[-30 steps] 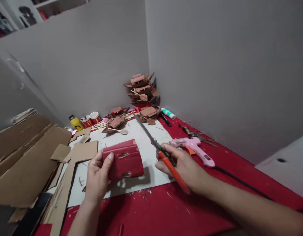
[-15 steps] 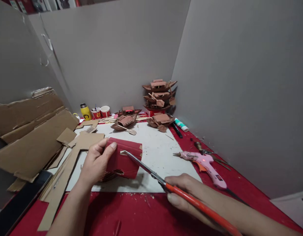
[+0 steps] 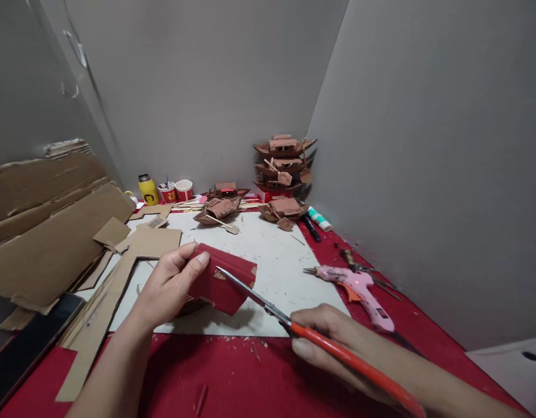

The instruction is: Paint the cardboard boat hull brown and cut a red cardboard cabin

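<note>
A dark red piece of cardboard (image 3: pixel 233 293) is held up over the white sheet (image 3: pixel 272 249), its left edge pinched by my left hand (image 3: pixel 174 284) with the thumb on top. Its surface has a torn spot in the middle and a worn right corner. My right hand (image 3: pixel 324 337) grips scissors (image 3: pixel 303 331) with long orange-red handles. The metal blades look closed and their tip rests at the torn spot. Below the red piece, a brown edge of something shows, mostly hidden.
Brown cardboard sheets (image 3: pixel 54 232) lean at the left, beside a dark phone-like slab (image 3: pixel 33 354). Model boats (image 3: pixel 283 148) stand stacked at the back, with more boats in front. A pink glue gun (image 3: pixel 359 287) lies right. A yellow bottle (image 3: pixel 148 190) and paper cups (image 3: pixel 184 190) stand back left.
The red cardboard has tilted, its right side lower, and the scissor tip has shifted slightly at the torn spot. The loose whitish flap at the tip no longer stands up. The view has shifted slightly.
</note>
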Demonstrator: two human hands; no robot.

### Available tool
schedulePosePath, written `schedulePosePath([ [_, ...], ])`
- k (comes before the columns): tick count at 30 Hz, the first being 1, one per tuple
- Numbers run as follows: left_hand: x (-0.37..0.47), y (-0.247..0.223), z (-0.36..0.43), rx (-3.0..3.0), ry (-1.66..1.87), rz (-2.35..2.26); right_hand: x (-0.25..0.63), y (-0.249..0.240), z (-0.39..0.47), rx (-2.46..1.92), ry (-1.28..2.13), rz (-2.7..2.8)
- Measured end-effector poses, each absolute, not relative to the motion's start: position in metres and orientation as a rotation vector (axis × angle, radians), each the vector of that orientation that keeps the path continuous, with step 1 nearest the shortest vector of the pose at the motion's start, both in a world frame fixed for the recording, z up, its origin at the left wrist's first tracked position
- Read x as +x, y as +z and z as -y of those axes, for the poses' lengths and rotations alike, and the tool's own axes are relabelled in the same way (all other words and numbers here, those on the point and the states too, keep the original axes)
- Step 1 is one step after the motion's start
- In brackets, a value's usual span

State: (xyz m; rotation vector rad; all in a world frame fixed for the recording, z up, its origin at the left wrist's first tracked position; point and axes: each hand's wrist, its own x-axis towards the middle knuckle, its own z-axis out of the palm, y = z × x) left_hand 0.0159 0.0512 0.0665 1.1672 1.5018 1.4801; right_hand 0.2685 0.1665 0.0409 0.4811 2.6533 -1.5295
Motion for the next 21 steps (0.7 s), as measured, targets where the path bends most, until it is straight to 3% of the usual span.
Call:
schedulePosePath([
  [21, 0.0176, 0.0686, -0.0515, 1.266, 1.53, -1.542, 0.2711, 0.034, -0.1614, 0.52, -1.677, -2.601],
])
